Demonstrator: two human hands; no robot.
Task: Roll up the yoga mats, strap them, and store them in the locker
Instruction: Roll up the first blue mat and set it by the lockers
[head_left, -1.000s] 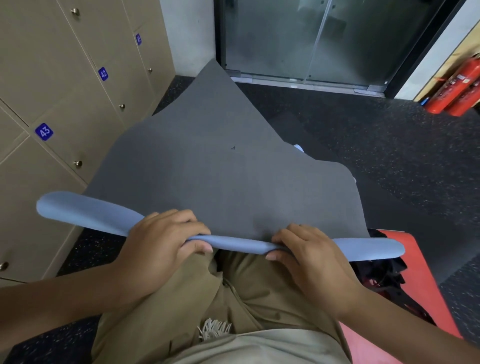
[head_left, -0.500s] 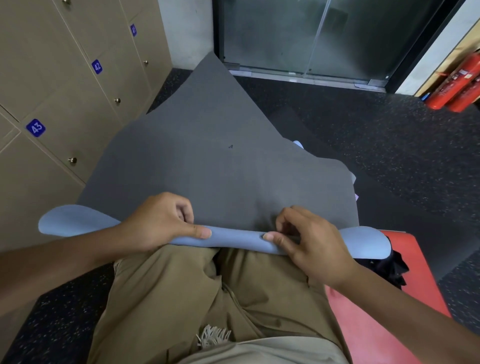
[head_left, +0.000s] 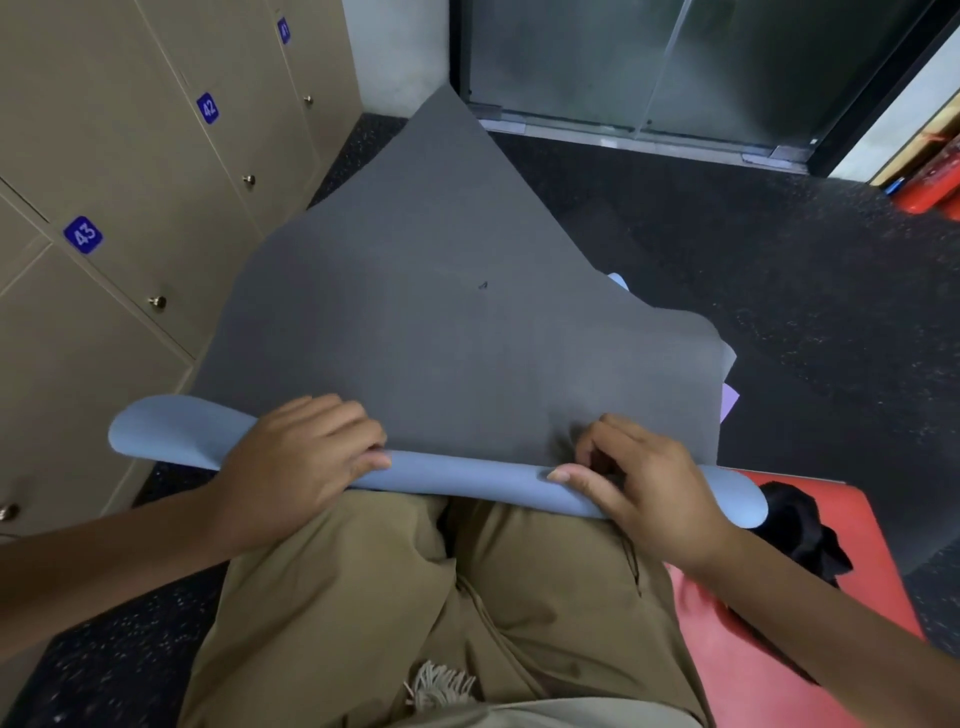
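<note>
As the mat (head_left: 441, 332) lies grey side up across the lap, its near edge turned over blue into a first tight curl, both hands sit on that roll: left hand (head_left: 296, 462) curled over it, right hand (head_left: 639, 483) pinching it, likely to keep the start tight. Lockers (head_left: 130, 171) stand left; a red mat (head_left: 769, 670) lies right on the floor.
</note>
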